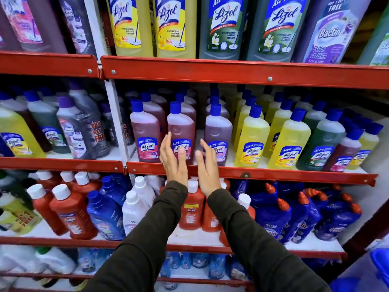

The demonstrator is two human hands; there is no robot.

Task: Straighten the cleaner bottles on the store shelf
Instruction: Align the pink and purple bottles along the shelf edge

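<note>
Rows of blue-capped cleaner bottles stand on the middle shelf behind its red front lip (273,172). At the front are a pink bottle (145,131), a second pink bottle (181,127), a purple bottle (217,131) and yellow bottles (253,137). My left hand (173,160) is raised flat, fingers apart, just in front of the second pink bottle's label. My right hand (207,167) is open too, palm facing left, in front of the gap between that bottle and the purple one. Neither hand grips anything. Both forearms wear dark sleeves.
Large yellow and green bottles (174,26) fill the shelf above. Below my wrists, red bottles with white caps (72,211) lean, beside blue bottles (303,216) with orange spouts. A white upright post (117,119) divides the shelf bays. Green and pink bottles (320,142) stand at right.
</note>
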